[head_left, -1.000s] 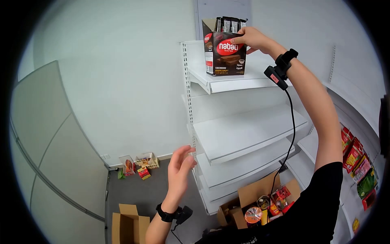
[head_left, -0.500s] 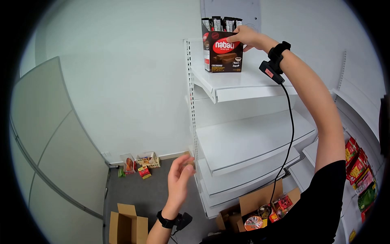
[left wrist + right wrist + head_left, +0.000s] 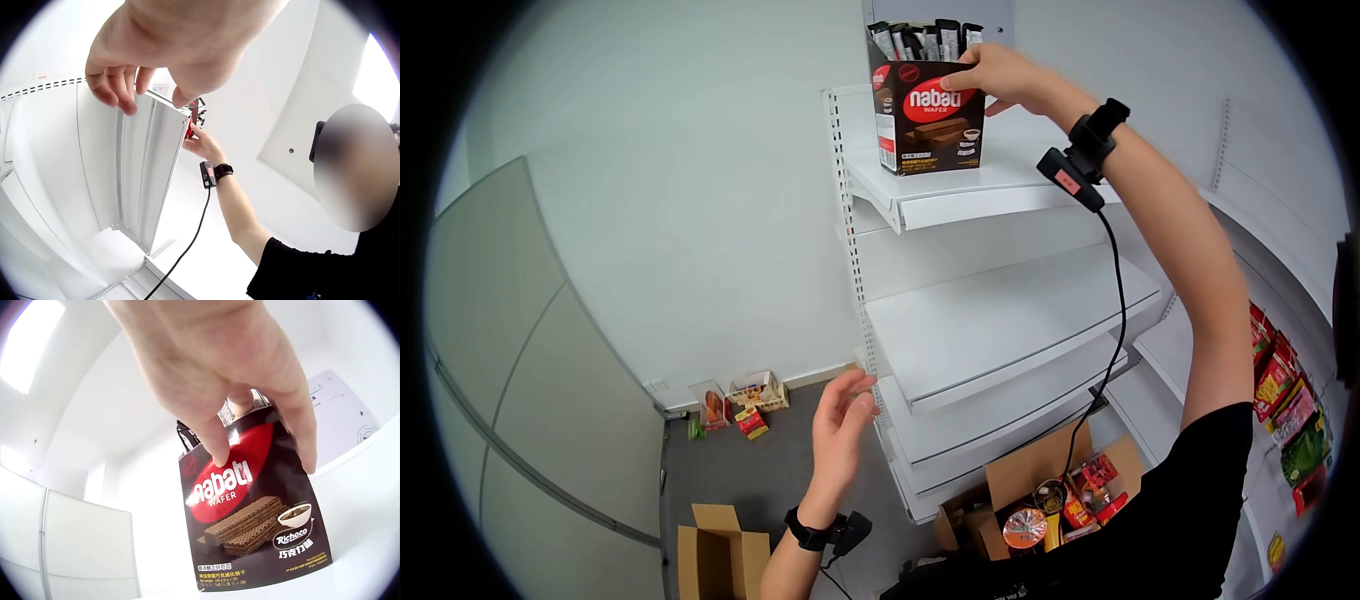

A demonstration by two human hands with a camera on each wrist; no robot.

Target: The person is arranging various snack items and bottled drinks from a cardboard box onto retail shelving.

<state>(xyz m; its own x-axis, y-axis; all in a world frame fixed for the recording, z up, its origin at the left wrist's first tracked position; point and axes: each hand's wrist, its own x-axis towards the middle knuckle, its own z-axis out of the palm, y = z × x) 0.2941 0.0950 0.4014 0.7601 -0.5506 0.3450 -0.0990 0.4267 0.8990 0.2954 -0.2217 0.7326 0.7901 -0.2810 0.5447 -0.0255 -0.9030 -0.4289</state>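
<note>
A dark brown box of nabati wafers (image 3: 940, 125) stands upright near the left end of the top white shelf (image 3: 1010, 195). Black-and-silver wafer packets (image 3: 930, 42) stick out of its open top. My right hand (image 3: 1018, 82) grips the box's upper right edge, the thumb over the front panel by the red logo. Up close in the right wrist view, the box front (image 3: 250, 519) shows the wafer picture, with a finger down its right side. My left hand (image 3: 840, 425) hangs in the air left of the lower shelves, its fingers loosely bent with nothing in them.
Below the shelves, a carton (image 3: 1025, 465) holds several packaged foods. Another carton (image 3: 715, 555) stands open on the floor at lower left. Small snack packs and a basket (image 3: 772, 398) lie by the wall. Snack bags (image 3: 1280, 390) hang at the right. A cable (image 3: 1122, 300) trails from my right wrist.
The packets have spread leftward across the box opening and now lean at different angles. My right hand keeps its hold on the box. The head view has shifted slightly; my left hand stays about the same.
</note>
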